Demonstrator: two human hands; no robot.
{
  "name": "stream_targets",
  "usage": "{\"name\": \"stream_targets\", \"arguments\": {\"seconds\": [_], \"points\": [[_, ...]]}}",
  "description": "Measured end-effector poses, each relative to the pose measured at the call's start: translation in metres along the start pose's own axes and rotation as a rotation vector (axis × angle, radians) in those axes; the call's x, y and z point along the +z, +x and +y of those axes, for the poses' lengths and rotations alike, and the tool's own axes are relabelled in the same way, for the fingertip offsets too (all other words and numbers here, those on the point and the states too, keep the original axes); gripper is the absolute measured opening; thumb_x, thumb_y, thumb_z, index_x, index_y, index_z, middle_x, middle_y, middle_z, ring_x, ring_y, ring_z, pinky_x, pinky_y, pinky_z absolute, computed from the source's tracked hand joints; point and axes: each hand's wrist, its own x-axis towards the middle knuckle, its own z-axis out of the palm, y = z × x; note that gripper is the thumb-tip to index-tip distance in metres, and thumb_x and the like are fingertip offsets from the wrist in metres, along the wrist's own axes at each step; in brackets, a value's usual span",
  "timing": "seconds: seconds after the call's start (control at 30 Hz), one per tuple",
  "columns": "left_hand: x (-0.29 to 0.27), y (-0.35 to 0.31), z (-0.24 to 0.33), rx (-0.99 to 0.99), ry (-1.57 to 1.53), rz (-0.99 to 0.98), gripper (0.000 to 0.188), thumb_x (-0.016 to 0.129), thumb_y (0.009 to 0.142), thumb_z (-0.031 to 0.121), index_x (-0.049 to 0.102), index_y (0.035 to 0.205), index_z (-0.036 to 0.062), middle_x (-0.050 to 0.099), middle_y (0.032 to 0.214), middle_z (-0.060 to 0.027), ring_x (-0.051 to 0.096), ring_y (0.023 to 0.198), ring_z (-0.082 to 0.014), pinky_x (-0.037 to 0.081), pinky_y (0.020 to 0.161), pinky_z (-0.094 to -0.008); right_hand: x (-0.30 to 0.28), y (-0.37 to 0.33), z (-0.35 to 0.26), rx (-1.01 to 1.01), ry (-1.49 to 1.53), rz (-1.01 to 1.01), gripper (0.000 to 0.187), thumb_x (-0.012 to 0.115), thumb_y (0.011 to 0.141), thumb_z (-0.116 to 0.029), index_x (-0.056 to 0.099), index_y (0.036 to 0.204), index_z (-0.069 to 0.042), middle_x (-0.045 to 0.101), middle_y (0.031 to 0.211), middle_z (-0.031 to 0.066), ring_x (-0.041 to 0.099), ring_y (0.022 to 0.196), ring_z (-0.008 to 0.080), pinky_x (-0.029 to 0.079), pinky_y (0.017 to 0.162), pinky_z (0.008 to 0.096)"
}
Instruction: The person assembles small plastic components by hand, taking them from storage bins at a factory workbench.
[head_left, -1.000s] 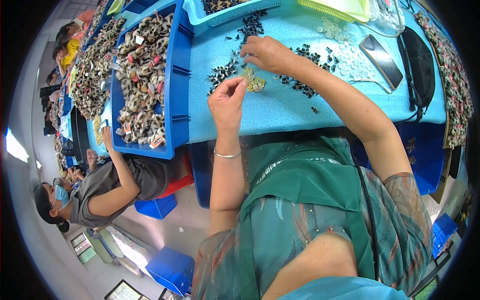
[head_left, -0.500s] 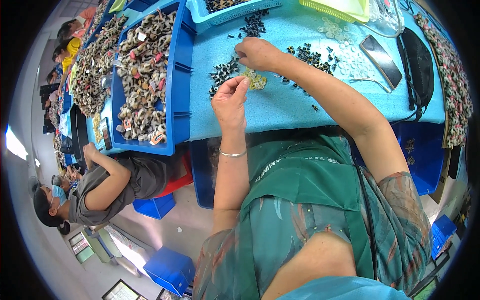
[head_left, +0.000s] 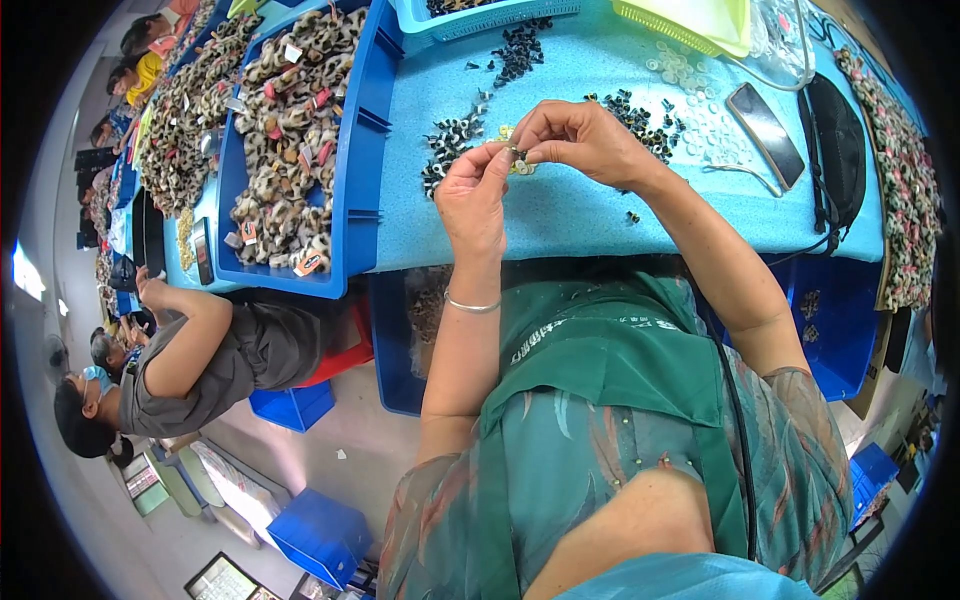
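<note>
Above the blue cloth, the fingertips of my left hand point(head_left: 474, 198) and my right hand point(head_left: 588, 142) meet in a pinch. Something tiny and dark sits between them, too small and too covered to name. Partly behind the fingers lies a small pile of yellowish ring-shaped pieces point(head_left: 522, 166). Small black-and-white pieces point(head_left: 450, 145) are heaped just left of my hands. To the right of my right hand are black pieces with bits of yellow point(head_left: 645, 125). Farther back is a cluster of small black parts point(head_left: 518, 52).
A blue bin point(head_left: 362, 190) full of spotted plush pieces stands at left. Clear discs point(head_left: 705, 120), a phone point(head_left: 765, 135) and a black pouch point(head_left: 836, 150) lie at right. At the back are a light-blue basket point(head_left: 490, 22) and a yellow basket point(head_left: 685, 30). A seated co-worker point(head_left: 225, 335) is at left.
My right hand has come back from the black pieces toward me and now meets my left fingertips. My left hand stays nearly in place, its fingers now touching the right ones.
</note>
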Motion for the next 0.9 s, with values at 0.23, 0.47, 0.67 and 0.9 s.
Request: {"name": "stream_targets", "arguments": {"seconds": [0.23, 0.47, 0.67, 0.9], "points": [[0.007, -0.006, 0.003, 0.059, -0.012, -0.033, 0.013, 0.069, 0.084, 0.001, 0.066, 0.097, -0.0037, 0.066, 0.087, -0.0052, 0.056, 0.073, -0.0077, 0.043, 0.066, -0.0195, -0.001, -0.006, -0.013, 0.025, -0.141, 0.026, 0.009, 0.065, 0.083, -0.006, 0.066, 0.092, -0.001, 0.068, 0.085, 0.0065, 0.064, 0.081, 0.0131, 0.052, 0.077, 0.0285], [0.009, -0.006, 0.003, 0.065, 0.014, -0.038, 0.013, 0.068, 0.085, -0.001, 0.066, 0.098, -0.0039, 0.067, 0.09, -0.0064, 0.061, 0.079, -0.0094, 0.048, 0.072, -0.0208, -0.002, -0.013, -0.016, -0.076, -0.14, 0.067, 0.008, 0.066, 0.083, -0.006, 0.065, 0.09, -0.001, 0.068, 0.084, 0.0063, 0.065, 0.082, 0.0137, 0.052, 0.078, 0.0293], [0.014, -0.007, 0.0, 0.082, 0.029, -0.051, 0.014, 0.07, 0.084, 0.002, 0.067, 0.097, -0.0024, 0.067, 0.087, -0.0039, 0.057, 0.072, -0.0062, 0.043, 0.063, -0.0184, -0.004, -0.016, -0.02, 0.058, -0.122, 0.026, 0.006, 0.065, 0.084, -0.003, 0.062, 0.089, -0.002, 0.064, 0.094, 0.0055, 0.06, 0.087, 0.0123, 0.05, 0.08, 0.0284], [0.018, -0.011, -0.006, 0.163, 0.069, -0.022, 0.011, 0.068, 0.085, 0.0, 0.067, 0.096, -0.0031, 0.066, 0.086, -0.0039, 0.058, 0.073, -0.0063, 0.046, 0.067, -0.0185, 0.005, -0.017, -0.029, 0.03, -0.323, 0.139, 0.012, 0.066, 0.083, -0.004, 0.065, 0.095, -0.003, 0.063, 0.09, 0.0041, 0.06, 0.083, 0.0131, 0.05, 0.077, 0.0279]]}}
